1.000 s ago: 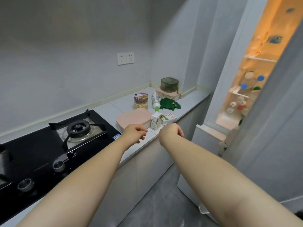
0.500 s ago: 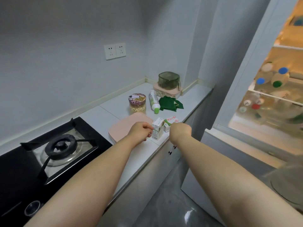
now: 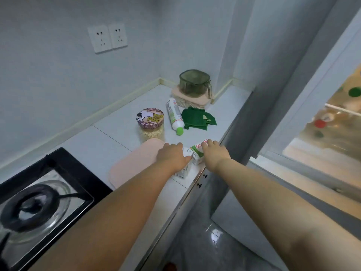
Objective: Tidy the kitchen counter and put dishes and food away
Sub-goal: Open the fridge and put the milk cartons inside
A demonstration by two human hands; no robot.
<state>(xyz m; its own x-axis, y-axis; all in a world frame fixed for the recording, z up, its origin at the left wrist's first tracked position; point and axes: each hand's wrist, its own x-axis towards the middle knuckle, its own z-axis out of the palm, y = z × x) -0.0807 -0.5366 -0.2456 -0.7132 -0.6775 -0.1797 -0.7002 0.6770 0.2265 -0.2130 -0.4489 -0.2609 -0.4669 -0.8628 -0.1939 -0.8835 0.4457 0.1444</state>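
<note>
Left hand (image 3: 172, 156): palm down on the top of an upright small drink carton (image 3: 185, 169), white with green print; fingers curled over its top edge, touching it. Whether they have closed round it cannot be told.

Right hand (image 3: 214, 153): fingers spread and laid over a second small carton (image 3: 197, 151), lying on its side just right of the first; white and green, with red lettering too blurred to read. Contact is clear, a firm grasp is not.

Both cartons sit near the front edge of the pale, smooth countertop (image 3: 117, 133).

Left of the left hand, touching its wrist area: flat pink lid or board (image 3: 134, 163) with rounded corners, matte.

Beyond the left hand: clear cylindrical jar (image 3: 150, 125) of oat-like flakes; round lid shows a cartoon dog and the word "DOG".

Beyond both hands: white squeeze bottle (image 3: 174, 114) lying down, green cap towards the hands, label unreadable. Just right of it, a folded dark green cloth (image 3: 197, 119).

Far corner: translucent green square container (image 3: 194, 82) with handle, stacked on a pink-lidded box (image 3: 190, 99).

Far left of the left arm: black glass gas hob (image 3: 39, 202) with round burner.

Wall beyond: two white sockets (image 3: 107, 38).

Right of the right arm: open fridge (image 3: 332, 122), lit warm, contents blurred.
</note>
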